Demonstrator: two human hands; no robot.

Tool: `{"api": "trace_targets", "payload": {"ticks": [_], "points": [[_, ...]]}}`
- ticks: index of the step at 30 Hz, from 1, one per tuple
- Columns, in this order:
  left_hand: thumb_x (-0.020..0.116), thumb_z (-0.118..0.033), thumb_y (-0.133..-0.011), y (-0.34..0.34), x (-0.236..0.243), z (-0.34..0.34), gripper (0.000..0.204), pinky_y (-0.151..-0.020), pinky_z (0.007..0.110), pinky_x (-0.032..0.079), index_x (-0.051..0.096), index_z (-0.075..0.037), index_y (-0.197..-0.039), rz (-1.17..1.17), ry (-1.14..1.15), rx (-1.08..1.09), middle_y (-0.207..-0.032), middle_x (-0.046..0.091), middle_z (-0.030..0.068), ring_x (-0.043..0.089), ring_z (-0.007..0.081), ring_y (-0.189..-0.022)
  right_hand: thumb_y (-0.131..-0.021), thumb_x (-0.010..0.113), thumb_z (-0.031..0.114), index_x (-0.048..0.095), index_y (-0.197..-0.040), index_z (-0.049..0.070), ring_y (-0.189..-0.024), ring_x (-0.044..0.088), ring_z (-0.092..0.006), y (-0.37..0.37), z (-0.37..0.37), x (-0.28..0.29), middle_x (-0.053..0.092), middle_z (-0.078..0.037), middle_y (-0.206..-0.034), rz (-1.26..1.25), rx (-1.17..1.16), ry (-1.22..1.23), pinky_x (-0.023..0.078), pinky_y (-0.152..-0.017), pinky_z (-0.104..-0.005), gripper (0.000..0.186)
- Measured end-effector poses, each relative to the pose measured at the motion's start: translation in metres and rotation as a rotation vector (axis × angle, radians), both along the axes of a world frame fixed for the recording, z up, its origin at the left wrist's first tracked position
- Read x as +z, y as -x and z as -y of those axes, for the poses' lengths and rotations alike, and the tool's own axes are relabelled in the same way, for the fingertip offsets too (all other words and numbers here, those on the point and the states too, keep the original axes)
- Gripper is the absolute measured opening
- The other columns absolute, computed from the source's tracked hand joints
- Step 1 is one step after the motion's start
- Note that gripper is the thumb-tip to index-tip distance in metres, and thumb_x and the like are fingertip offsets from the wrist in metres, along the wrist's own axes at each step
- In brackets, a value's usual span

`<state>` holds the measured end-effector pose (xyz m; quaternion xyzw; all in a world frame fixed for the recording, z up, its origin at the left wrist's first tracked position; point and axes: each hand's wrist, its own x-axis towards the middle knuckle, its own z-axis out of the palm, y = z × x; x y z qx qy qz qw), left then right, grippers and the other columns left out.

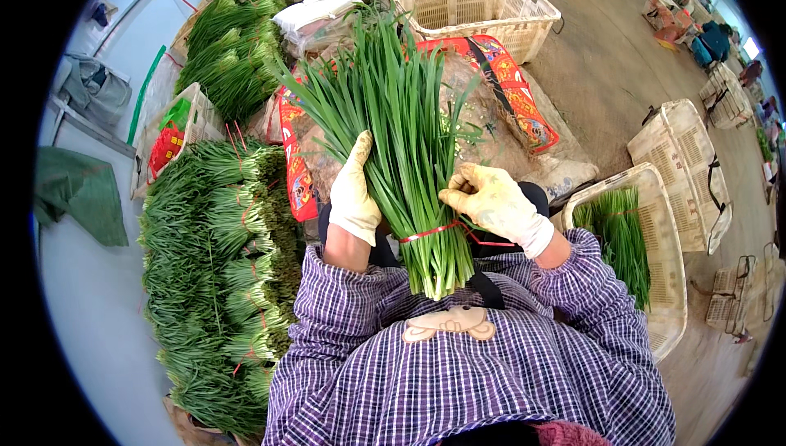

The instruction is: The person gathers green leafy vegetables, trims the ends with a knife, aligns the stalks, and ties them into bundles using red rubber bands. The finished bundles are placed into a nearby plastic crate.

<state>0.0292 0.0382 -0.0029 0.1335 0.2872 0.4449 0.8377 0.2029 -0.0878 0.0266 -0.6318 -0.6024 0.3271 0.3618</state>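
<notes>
Left hand (pixel 357 194) grasps the leafy green bundle (pixel 403 139) before the checked smock (pixel 458 376); right hand (pixel 496 207) curls beside it, hold on the red tie (pixel 427 233) unclear; good binding likely needs aligned stems (pixel 438 270) and a snug, level, unbruising wrap.

Left hand (pixel 354 192) upright, right hand (pixel 493 207) curled in toward it
The left thumb (pixel 360 151) points up, the other fingers hidden from where I stand; the right hand's fingers (pixel 455 197) bend inward, bare wrist (pixel 346 251) shows below each pale, stained glove (pixel 516 221), and checked sleeves (pixel 581 272) cover both bent arms (pixel 327 307)
</notes>
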Motion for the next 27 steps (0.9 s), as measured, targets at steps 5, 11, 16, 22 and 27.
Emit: {"api": "trace_targets", "payload": {"ticks": [5, 11, 16, 22, 27], "points": [[0.065, -0.028, -0.088, 0.009, -0.002, 0.0, 0.035, -0.083, 0.046, 0.054, 0.059, -0.006, -0.114, 0.003, -0.033, 0.004, -0.109, 0.065, 0.0088, 0.064, 0.0272, -0.094, -0.084, 0.066, 0.01, 0.056, -0.084, 0.0, -0.062, 0.06, -0.0128, 0.014, 0.011, -0.013, 0.062, -0.007, -0.074, -0.495, -0.179, -0.149, 0.047, -0.058, -0.0258, 0.014], [0.05, -0.033, -0.095, 0.017, -0.022, -0.005, 0.036, -0.093, 0.049, 0.048, 0.056, -0.008, -0.12, 0.366, 0.036, -0.01, -0.116, 0.062, 0.0102, 0.06, 0.0295, -0.105, -0.087, 0.06, 0.001, 0.054, -0.091, -0.002, -0.066, 0.062, -0.0151, 0.039, 0.03, 0.01, 0.063, -0.011, -0.082, -0.682, -0.185, -0.45, 0.051, -0.063, -0.0262, 0.008], [0.049, -0.033, -0.096, 0.029, -0.035, -0.017, 0.035, -0.094, 0.049, 0.048, 0.058, -0.007, -0.116, 0.526, 0.013, -0.009, -0.116, 0.062, 0.0103, 0.059, 0.0298, -0.106, -0.083, 0.065, 0.002, 0.059, -0.097, 0.002, -0.065, 0.062, -0.0149, 0.003, 0.047, 0.05, 0.063, -0.007, -0.077, -0.551, 0.291, -0.316, 0.052, -0.065, -0.0272, 0.015], [0.053, -0.032, -0.094, 0.028, -0.029, -0.014, 0.033, -0.092, 0.043, 0.051, 0.06, -0.008, -0.115, 0.533, -0.116, 0.119, -0.115, 0.063, 0.0078, 0.061, 0.0262, -0.103, -0.078, 0.068, 0.014, 0.062, -0.084, 0.005, -0.069, 0.063, -0.0258, 0.014, 0.043, 0.031, 0.062, -0.007, -0.078, 0.261, 0.0, -0.266, 0.05, -0.06, -0.0335, 0.012], [0.056, -0.032, -0.092, 0.03, -0.015, -0.008, 0.033, -0.09, 0.043, 0.052, 0.061, -0.007, -0.114, 0.502, -0.159, 0.212, -0.115, 0.063, 0.0081, 0.062, 0.0258, -0.103, -0.078, 0.068, 0.015, 0.062, -0.087, 0.005, -0.067, 0.063, -0.0277, 0.027, 0.036, 0.014, 0.061, -0.009, -0.077, 0.238, -0.112, -0.282, 0.05, -0.06, -0.0353, 0.014]]}}
